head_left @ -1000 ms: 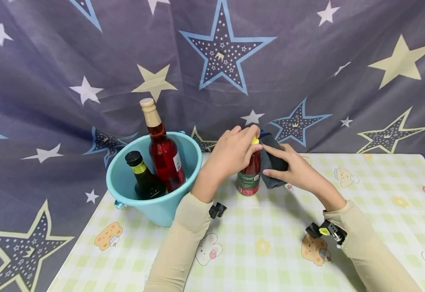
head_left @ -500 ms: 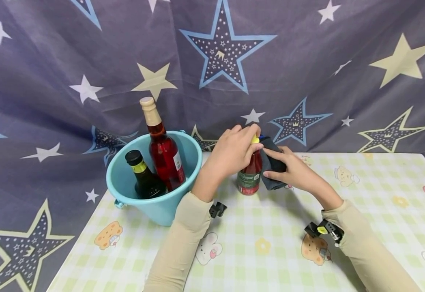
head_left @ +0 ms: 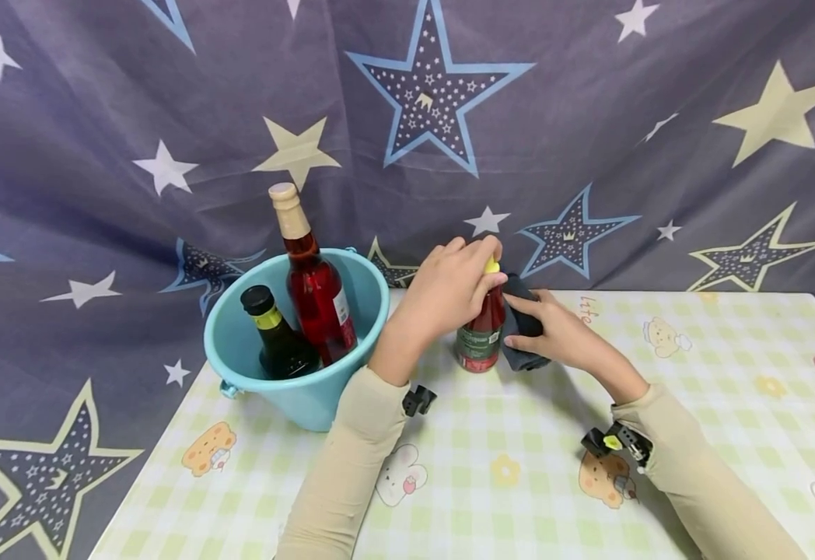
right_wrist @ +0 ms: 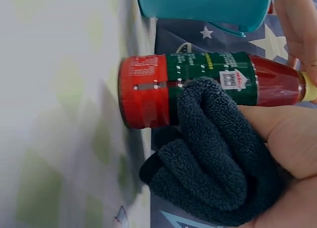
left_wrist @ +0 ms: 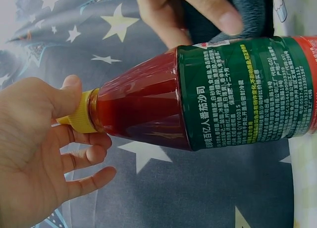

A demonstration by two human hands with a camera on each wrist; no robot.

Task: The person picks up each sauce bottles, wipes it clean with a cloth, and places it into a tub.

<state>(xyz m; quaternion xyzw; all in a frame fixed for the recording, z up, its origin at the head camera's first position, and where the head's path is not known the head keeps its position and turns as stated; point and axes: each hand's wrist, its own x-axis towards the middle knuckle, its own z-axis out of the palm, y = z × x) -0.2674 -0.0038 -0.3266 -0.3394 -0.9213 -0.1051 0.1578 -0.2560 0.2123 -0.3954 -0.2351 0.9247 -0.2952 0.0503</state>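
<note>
My left hand [head_left: 449,292] sits at the centre of the head view, its grip closed round the yellow cap [left_wrist: 79,116] of the ketchup bottle [head_left: 480,334]: thumb on one side of the cap, fingers [left_wrist: 86,156] curled past the other. The bottle stands upright on the bench [head_left: 694,373], just right of the teal bucket [head_left: 309,397], touching neither the bucket nor its contents as far as I can tell.

My right hand [head_left: 554,334] holds a folded dark grey cloth [right_wrist: 218,159], pinching it with a narrow grip and pressing it against the right side of the bottle, over the green label [right_wrist: 213,69] (the red band at the base stays uncovered in the right wrist view).

Compared with a second ago, the cloth has come down the bottle: it was up by the cap and shoulder then, and now it lies lower, against the label. My right wrist has dropped with it. My left hand has kept its hold on the cap, and the bottle has not shifted from its spot.

In the bucket, left of centre, a tall red bottle [head_left: 313,299] leans beside a short dark bottle [head_left: 274,342]. A starred curtain [head_left: 589,117] fills the upper frame.
</note>
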